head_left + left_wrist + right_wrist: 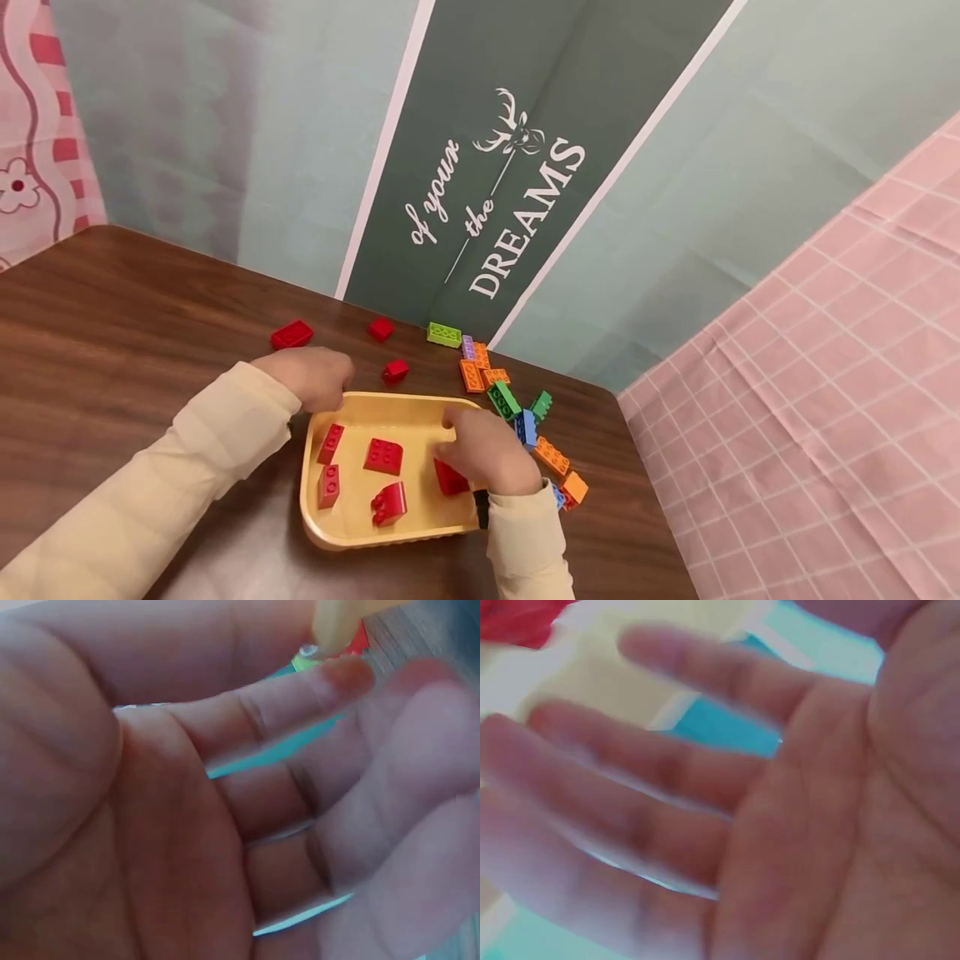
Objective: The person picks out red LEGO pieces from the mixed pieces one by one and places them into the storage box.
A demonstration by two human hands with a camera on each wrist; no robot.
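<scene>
A yellow tray stands on the table with several red toy bricks spread inside it. At the tray's far left corner my left hand pinches the rim between thumb and index finger; the other fingers curve loosely. My right hand is over the tray's right side, its fingers spread and fairly straight. Just under that hand lies a red brick, partly covered by it. In the right wrist view the palm holds nothing, and a blurred red brick shows past the fingertips.
Behind the tray lie three loose red bricks. A trail of orange, green, blue and other bricks curves around the tray's right side. A lime brick sits by the printed backdrop at the table's far edge.
</scene>
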